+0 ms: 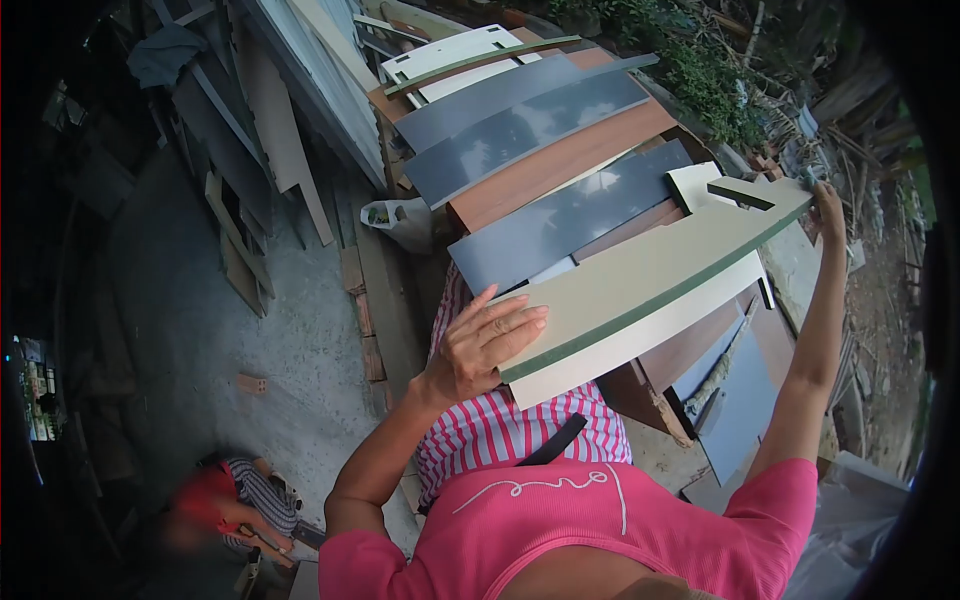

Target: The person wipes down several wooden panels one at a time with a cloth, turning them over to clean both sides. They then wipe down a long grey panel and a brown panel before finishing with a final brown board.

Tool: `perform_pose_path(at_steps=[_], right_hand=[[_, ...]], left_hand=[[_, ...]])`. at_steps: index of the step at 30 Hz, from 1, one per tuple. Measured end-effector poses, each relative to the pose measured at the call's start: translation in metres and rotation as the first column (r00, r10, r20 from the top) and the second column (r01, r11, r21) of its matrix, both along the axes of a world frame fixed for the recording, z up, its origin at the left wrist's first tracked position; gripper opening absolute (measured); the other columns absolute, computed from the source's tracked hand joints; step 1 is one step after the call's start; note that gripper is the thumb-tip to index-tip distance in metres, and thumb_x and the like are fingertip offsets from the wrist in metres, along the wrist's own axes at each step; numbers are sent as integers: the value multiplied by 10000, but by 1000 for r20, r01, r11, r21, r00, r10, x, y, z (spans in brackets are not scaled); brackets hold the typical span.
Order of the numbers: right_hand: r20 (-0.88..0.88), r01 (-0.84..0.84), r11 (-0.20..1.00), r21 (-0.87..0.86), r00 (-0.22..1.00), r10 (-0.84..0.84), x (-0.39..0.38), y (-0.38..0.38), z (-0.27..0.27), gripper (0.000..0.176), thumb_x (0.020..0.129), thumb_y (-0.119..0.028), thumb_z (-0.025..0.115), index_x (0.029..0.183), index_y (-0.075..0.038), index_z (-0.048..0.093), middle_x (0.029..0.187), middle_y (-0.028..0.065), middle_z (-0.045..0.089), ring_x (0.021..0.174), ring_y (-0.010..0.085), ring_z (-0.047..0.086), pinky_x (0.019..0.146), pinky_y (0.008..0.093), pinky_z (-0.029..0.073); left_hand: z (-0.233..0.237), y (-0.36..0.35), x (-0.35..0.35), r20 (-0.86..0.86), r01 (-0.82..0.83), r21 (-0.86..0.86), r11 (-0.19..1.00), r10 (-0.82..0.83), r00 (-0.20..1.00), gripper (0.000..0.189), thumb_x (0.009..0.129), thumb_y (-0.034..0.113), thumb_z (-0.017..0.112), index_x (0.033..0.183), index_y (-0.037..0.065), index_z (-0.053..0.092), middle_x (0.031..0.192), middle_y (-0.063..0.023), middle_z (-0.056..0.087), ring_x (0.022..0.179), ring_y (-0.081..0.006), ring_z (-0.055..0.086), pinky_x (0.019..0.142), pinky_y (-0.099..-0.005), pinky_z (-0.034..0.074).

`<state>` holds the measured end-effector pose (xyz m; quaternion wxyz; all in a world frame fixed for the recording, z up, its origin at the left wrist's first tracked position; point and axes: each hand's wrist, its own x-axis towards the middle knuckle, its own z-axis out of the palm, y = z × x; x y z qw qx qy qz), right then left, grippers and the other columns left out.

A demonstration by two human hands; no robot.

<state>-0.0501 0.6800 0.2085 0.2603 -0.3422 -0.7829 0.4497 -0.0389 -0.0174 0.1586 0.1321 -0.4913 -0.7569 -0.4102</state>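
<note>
A long beige board (640, 270) with a dark green edge lies across my lap, slanting up to the right. A notch is cut near its far end. My left hand (487, 345) holds its near end, fingers laid over the top face and the thumb hidden. At the opposite end, my right hand (828, 208) is closed around the corner, its fingers partly hidden. Directly under the beige board, a white board (590, 362) sticks out along the lower side. A glossy grey panel (570, 215) lies just beyond them.
Stacked grey and brown panels (560, 165) fill the area ahead. More boards lean at the left by a corrugated sheet (330, 90). A white bag (400, 222) stands beside the stack. Another person (240, 510) crouches at lower left. One brick (252, 384) lies on the concrete floor.
</note>
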Motion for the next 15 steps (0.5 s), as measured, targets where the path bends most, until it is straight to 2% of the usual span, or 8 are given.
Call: perform_pose_path(at_steps=[2, 4, 5, 6, 8, 9, 10, 15], right_hand=[[158, 4, 998, 66, 987, -14, 13, -10, 22, 246, 851, -376, 556, 961, -158, 590, 661, -62, 435, 526, 51, 375, 497, 216, 326], [176, 31, 995, 98, 983, -48, 20, -12, 32, 216, 840, -344, 545, 934, -155, 590, 659, -59, 445, 545, 60, 400, 494, 227, 333], [261, -3, 993, 117, 965, -28, 20, -13, 37, 258, 818, -350, 545, 956, -137, 594, 726, -35, 476, 644, 91, 440, 557, 268, 361], [346, -39, 991, 131, 938, -9, 20, -7, 38, 303, 795, -355, 546, 978, -119, 598, 793, -12, 508, 743, 122, 481, 619, 308, 390], [367, -31, 983, 178, 929, -37, 13, -3, 31, 303, 782, -344, 550, 958, -103, 601, 797, 0, 528, 757, 136, 499, 596, 321, 401], [417, -42, 974, 223, 907, -56, 9, -12, 29, 319, 775, -347, 558, 963, -93, 599, 807, 9, 541, 759, 145, 514, 590, 328, 413], [466, -56, 963, 265, 882, -77, 5, -13, 24, 334, 767, -349, 566, 967, -84, 597, 818, 18, 554, 760, 155, 528, 585, 335, 424], [310, -37, 955, 293, 949, -59, -30, -38, 4, 349, 777, -331, 567, 1000, -63, 592, 787, 31, 565, 683, 160, 545, 556, 300, 440]], left_hand=[[6, 5, 14, 47, 77, 55, 995, -80, 996, 424, 749, 140, 662, 1160, 68, 591, 1203, -81, 594, 1140, -261, 546, 1006, -486, 385], [9, 11, 26, 185, 149, 219, 964, -191, 964, 430, 774, 160, 658, 1176, 36, 569, 1190, -120, 594, 1120, -286, 558, 993, -463, 406], [10, 15, 28, 192, 194, 316, 929, -263, 945, 393, 826, 175, 637, 1168, 3, 548, 1179, -174, 587, 1104, -307, 570, 962, -428, 447], [9, 18, 33, 190, 200, 320, 926, -269, 944, 393, 826, 175, 637, 1168, 3, 548, 1179, -174, 587, 1104, -307, 570, 962, -428, 447], [5, 20, 48, 426, 96, 477, 874, -325, 844, 368, 866, 185, 609, 1161, -18, 523, 1161, -217, 583, 1080, -310, 587, 916, -394, 491], [2, 21, 52, 452, 58, 514, 856, -327, 830, 350, 890, 185, 588, 1167, -12, 507, 1141, -230, 588, 1068, -291, 595, 884, -353, 514], [0, 19, 54, 451, 59, 515, 855, -329, 829, 350, 890, 185, 588, 1167, -12, 507, 1141, -230, 588, 1068, -291, 595, 884, -353, 514], [-5, 9, 58, 659, -216, 443, 870, -153, 736, 357, 894, 211, 598, 1165, -9, 525, 1092, -182, 625, 998, -220, 619, 837, -295, 510]])
